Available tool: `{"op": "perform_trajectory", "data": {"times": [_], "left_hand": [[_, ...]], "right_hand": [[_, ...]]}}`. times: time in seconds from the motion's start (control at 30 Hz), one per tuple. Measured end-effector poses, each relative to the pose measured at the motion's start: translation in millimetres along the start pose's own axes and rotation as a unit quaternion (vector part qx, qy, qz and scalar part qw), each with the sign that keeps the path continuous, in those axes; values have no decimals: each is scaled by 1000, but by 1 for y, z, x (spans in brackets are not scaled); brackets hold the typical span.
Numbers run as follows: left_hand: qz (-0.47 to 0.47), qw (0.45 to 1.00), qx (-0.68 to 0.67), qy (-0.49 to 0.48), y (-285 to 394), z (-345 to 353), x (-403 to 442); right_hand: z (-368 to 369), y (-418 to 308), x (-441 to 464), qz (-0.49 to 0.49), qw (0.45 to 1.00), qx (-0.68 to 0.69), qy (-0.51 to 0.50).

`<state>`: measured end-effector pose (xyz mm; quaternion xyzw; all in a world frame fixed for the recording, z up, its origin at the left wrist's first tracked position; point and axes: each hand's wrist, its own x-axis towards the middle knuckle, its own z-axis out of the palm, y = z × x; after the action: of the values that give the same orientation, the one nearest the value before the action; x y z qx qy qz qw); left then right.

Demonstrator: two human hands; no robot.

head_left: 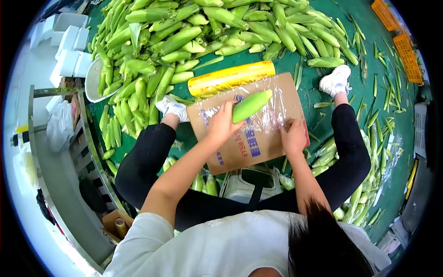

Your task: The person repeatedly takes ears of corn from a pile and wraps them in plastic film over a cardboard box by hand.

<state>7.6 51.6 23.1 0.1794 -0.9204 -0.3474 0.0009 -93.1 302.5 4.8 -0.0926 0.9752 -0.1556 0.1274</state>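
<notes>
My left hand (221, 125) is closed round the lower end of a green ear of corn in its husk (251, 106), which slants up to the right. Beneath it, clear cling film (267, 121) lies over a printed cardboard sheet (230, 159) in front of me. My right hand (294, 137) is at the sheet's right side, its fingers pinched on the film's edge. Just beyond the cardboard is a yellow roll of cling film (230, 78), with film reaching from it across the board.
A large heap of corn (230, 27) covers the far floor. Wrapped ears (355, 198) lie by my right leg. A white basin (94, 81) and metal frame (41, 161) stand left. Orange crates (408, 55) are far right; loose husks litter the green floor.
</notes>
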Motion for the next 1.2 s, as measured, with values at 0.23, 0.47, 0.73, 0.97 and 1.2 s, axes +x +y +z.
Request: {"op": "perform_trajectory", "data": {"times": [0.23,0.47,0.73,0.97,1.2], "left_hand": [[81,992,93,-5,-18,-4,-6],[263,960,76,56,-46,12,-63],[185,982,-41,13,-91,-6,-68],[154,963,-146,-169,-82,-29,-11],[72,892,302,-329,-8,-68,145]], "right_hand": [[-39,3,22,-71,832,537,-119],[21,-82,55,-519,846,108,-47],[5,-70,73,-569,817,-12,-86],[-17,-63,32,-543,814,-3,-206],[29,-130,112,-476,878,-15,39]]}}
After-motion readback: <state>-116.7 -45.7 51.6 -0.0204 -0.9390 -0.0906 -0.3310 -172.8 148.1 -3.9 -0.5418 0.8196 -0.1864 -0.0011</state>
